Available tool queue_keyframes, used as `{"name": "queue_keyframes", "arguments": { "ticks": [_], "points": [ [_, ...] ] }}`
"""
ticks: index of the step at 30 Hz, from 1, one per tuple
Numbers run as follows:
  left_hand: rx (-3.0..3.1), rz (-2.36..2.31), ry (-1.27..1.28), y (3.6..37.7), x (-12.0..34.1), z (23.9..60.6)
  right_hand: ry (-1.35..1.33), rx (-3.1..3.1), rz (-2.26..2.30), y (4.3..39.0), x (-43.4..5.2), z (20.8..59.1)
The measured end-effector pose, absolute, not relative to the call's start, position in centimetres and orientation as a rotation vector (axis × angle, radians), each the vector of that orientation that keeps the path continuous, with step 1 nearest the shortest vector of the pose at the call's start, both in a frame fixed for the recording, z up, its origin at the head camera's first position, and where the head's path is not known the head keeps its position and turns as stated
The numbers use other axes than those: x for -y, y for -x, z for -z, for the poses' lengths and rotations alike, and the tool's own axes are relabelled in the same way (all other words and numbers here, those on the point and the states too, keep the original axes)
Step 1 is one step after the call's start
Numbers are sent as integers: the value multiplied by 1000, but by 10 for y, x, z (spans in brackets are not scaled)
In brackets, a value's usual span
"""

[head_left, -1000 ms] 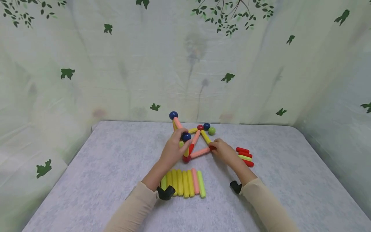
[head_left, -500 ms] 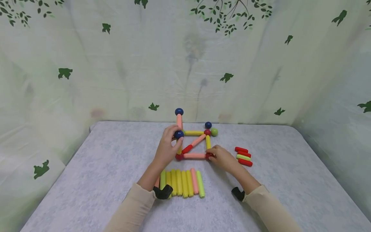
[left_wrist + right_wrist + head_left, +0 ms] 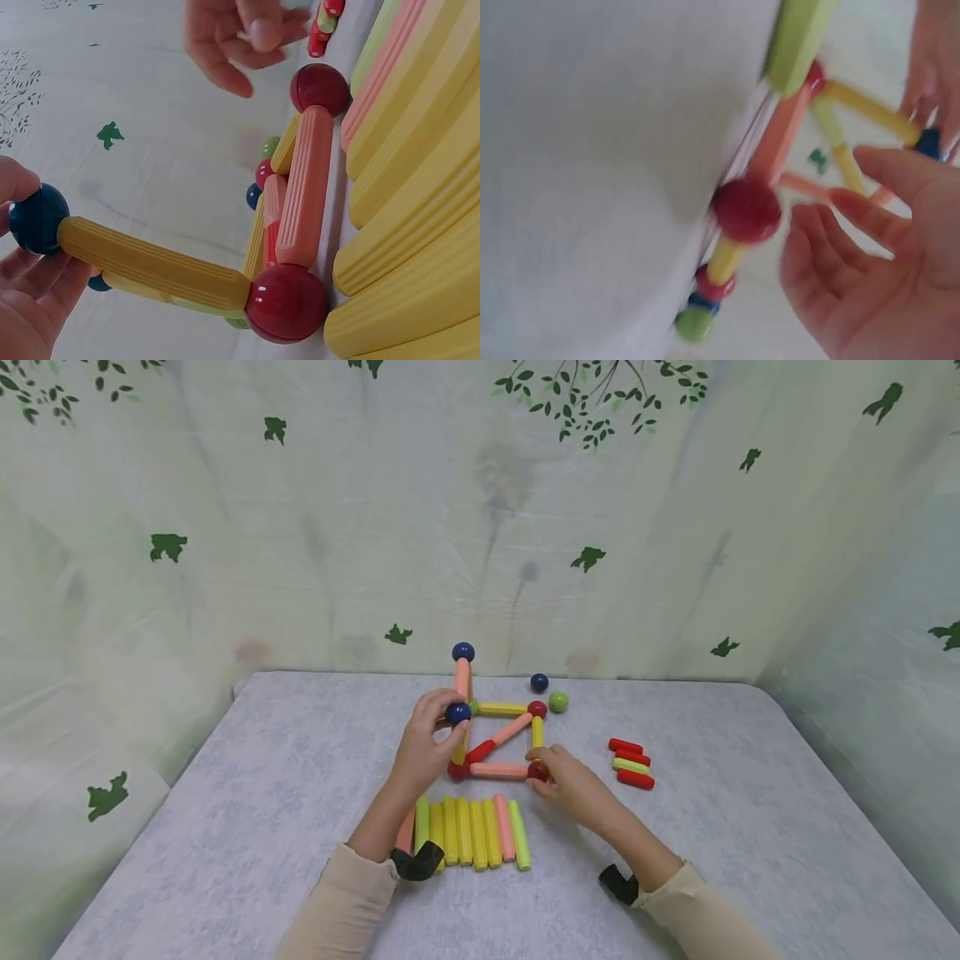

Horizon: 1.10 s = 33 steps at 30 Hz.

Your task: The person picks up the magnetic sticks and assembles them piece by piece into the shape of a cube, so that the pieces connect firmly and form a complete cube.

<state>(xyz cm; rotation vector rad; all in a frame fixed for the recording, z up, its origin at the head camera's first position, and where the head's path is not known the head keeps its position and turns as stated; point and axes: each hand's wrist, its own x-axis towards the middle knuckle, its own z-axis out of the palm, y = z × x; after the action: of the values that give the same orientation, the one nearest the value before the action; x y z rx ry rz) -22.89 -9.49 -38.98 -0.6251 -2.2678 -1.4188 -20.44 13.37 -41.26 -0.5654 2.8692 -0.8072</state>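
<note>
Now the rod-and-ball frame (image 3: 498, 771) sits squarer to the table (image 3: 262, 777) than a moment ago. The left hand (image 3: 426, 739) pinches its nearer raised blue ball (image 3: 458, 714), seemingly steadying that side. The right hand (image 3: 566, 781) has come off the near-right red ball (image 3: 746, 210), fingers loosely bent around nothing, so that corner appears to rest unaided. Beyond, a green ball (image 3: 558, 702) lies apart from the frame; nearer, rods (image 3: 465, 835) lie in a row.
</note>
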Motion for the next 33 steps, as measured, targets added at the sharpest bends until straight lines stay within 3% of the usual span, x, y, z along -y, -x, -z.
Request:
{"name": "queue_keyframes", "arguments": {
  "ticks": [7,16,33],
  "points": [
    [2231,1474,666,229,100,389,542,-2562,767,182,-117,418],
    [2224,1545,708,230,104,390,423,-2668,633,175,-110,415],
    [2227,1572,711,231,104,391,743,-2756,1438,232,-115,371]
  ]
}}
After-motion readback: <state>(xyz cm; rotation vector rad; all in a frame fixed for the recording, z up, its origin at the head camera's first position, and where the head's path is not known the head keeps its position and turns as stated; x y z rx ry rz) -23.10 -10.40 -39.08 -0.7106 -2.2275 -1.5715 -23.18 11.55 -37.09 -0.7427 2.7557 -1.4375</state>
